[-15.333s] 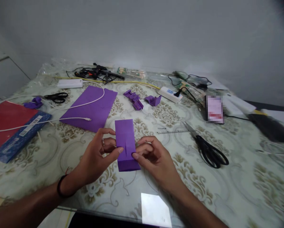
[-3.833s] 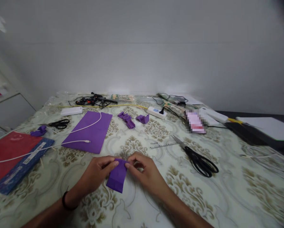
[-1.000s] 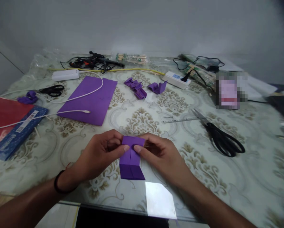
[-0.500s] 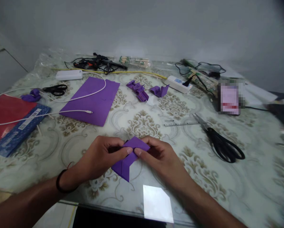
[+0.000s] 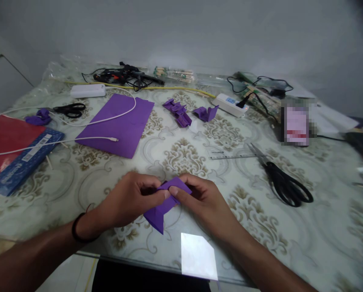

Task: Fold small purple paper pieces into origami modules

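Between both hands is a folded piece of purple paper [image 5: 157,215], held over the near part of the patterned table. My left hand [image 5: 135,199] pinches its left side, the thumb lying on top and the fingers behind. My right hand [image 5: 204,199] grips the upper right part, its thumb pressed on the fold close to the left thumb. The undersides of the paper and several fingertips are hidden. Beyond the hands lie a row of folded purple paper pieces [image 5: 179,113] and a single folded purple piece [image 5: 206,113].
Flat purple sheets [image 5: 117,125] lie at left under a white cable. Black-handled scissors [image 5: 286,184] rest at right, their blades over a clear ruler [image 5: 230,156]. Smaller scissors [image 5: 72,109], a red-and-blue packet [image 5: 20,150], a white power strip [image 5: 230,104] and a pixelated device [image 5: 297,125] surround them.
The right thumb has shifted up and left on the fold, nearer the left thumb. The paper has tilted slightly in the hands. The camera view has moved a little.
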